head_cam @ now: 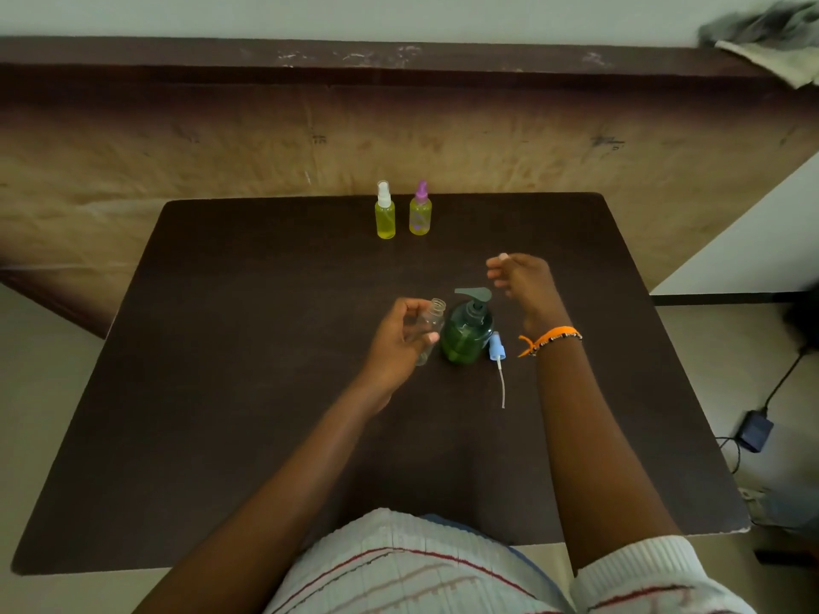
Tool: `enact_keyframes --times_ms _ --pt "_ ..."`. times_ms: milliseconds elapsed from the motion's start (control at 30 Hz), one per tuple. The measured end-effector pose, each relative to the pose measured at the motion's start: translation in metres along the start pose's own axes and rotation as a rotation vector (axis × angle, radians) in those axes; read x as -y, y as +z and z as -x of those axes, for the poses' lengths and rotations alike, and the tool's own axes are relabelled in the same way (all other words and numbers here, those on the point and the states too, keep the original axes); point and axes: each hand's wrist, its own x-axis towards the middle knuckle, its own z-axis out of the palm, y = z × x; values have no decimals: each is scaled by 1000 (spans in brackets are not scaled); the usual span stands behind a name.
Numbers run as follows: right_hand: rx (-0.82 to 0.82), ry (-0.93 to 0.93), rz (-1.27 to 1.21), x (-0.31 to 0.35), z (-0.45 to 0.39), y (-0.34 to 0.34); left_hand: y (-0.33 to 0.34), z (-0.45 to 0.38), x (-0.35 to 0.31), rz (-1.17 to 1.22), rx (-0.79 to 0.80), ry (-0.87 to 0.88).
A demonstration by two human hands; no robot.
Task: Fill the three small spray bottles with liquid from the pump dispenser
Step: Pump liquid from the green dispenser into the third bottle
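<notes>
My left hand [401, 341] grips a clear, uncapped small spray bottle [429, 323], tilted with its open neck up beside the green pump dispenser [467, 332]. The dispenser stands mid-table with its spout pointing left toward that neck. My right hand [520, 281] hovers above and right of the pump head, fingers loosely curled, holding nothing. A blue spray cap with its long dip tube [496, 352] lies on the table just right of the dispenser. Two bottles of yellow liquid stand at the far edge: one with a white cap [384, 212], one with a purple cap [420, 210].
The dark brown table [248, 392] fills the view, with a wooden panel wall behind it. A black power adapter and cable [755, 429] lie on the floor to the right. A cloth [771, 42] sits on the ledge at top right.
</notes>
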Motion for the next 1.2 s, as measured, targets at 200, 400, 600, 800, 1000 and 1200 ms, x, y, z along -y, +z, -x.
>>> enact_keyframes --times_ms 200,400,600,800,1000,1200 --pt "38 79 -11 -9 4 4 1 -6 4 13 -39 -13" --pt "158 79 34 8 4 34 8 -16 1 -8 -58 16" --pt "241 275 6 23 -1 33 11 -29 0 -69 -111 66" --pt "158 210 109 9 -4 41 13 -37 -5 -172 -154 185" --pt "26 193 208 6 -7 44 11 -38 -8 -233 -146 265" --pt "-72 183 301 -1 -3 48 10 -41 -3 -286 -142 274"
